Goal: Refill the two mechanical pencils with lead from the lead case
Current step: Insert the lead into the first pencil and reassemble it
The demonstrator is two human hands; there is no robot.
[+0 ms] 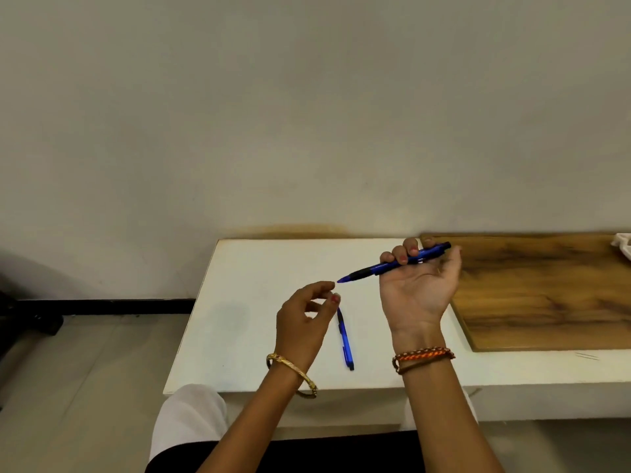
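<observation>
Her right hand (418, 285), palm up, curls its fingers (403, 256) around a blue mechanical pencil (392, 264) (tip aimed left). The left hand (304, 319) hovers beside that tip, fingers loosely bent, seemingly holding nothing. A second blue pencil (345, 339) lies on the white surface (246, 302) between both wrists.

Right hand (418, 288) up, palm facing the camera, fingers curled round a pencil (392, 264); left hand (304, 319) raised, fingertips loosely pinched together.

No text, label, brand, number or sign can be read anywhere: nothing legible is seen on the blue pencil being held (392, 264), nor on the second pencil lying on the white table (345, 341).
</observation>
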